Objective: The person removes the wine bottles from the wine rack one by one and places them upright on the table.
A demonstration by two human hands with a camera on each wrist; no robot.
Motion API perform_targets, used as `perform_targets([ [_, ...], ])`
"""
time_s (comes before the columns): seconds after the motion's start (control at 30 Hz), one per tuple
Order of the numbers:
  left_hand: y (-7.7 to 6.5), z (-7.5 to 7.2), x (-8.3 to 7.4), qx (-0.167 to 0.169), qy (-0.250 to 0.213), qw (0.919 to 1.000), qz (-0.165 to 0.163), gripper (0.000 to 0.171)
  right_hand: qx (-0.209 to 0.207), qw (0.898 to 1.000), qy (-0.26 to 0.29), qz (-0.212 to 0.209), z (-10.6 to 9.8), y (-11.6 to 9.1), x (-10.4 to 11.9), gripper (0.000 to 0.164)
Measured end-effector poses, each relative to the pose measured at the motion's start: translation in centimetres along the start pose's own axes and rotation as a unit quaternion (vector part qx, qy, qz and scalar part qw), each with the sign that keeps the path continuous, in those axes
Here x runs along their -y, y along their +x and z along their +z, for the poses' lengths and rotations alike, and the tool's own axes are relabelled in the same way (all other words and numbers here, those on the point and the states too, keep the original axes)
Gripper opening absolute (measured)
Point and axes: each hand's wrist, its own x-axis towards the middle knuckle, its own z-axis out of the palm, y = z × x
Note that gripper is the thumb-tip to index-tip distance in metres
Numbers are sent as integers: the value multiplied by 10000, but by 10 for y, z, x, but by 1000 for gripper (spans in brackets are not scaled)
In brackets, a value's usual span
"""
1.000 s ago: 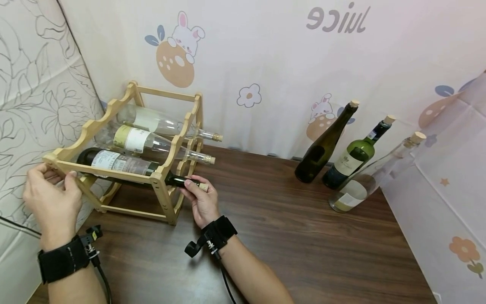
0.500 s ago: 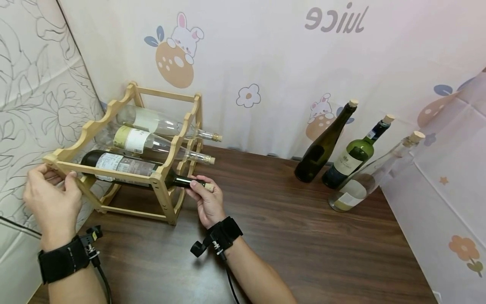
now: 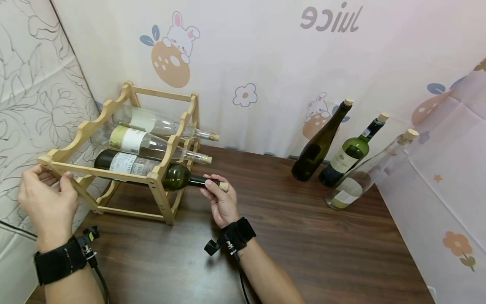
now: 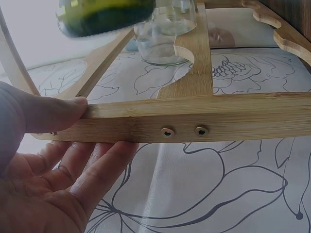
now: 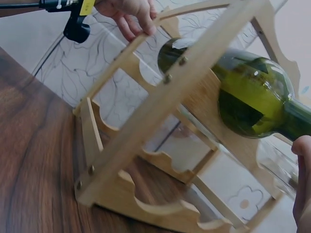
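Observation:
A dark green wine bottle [image 3: 177, 176] with a cork lies across the front of the wooden wine rack [image 3: 161, 196], its shoulder and neck out past the right side. My right hand [image 3: 221, 200] grips the neck just behind the cork. In the right wrist view the bottle's green shoulder [image 5: 257, 97] shows beyond the rack's slanted post. My left hand [image 3: 48, 200] pinches the rack's front left corner post, thumb on one side and fingers on the other, as the left wrist view shows at the wooden bar [image 4: 184, 121]. The bottle's base [image 4: 104, 17] hangs above that bar.
Two clear corked bottles lie in the rack behind, one with a yellow-white label [image 3: 130, 139], the other a farther bottle [image 3: 163, 123]. On the right of the table [image 3: 288, 236] stand a dark bottle [image 3: 317, 147], a green bottle [image 3: 349, 154] and a clear bottle [image 3: 360, 181].
My right hand has drawn the dark green bottle rightward, so its shoulder now sticks out of the rack. My left hand keeps its hold on the post.

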Motion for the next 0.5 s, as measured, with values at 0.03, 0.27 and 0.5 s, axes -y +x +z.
perform_targets([
  [0.03,0,0,0,13,12,10000,-25,42,28,10000,-3,-29,-2,0,3,35],
  [0.27,2,0,0,78,-12,9999,-79,42,58,9998,-11,-168,-20,-4,20,30],
  [0.5,0,1,0,77,23,9999,-78,42,-9,9996,-60,-263,-38,-10,38,28],
])
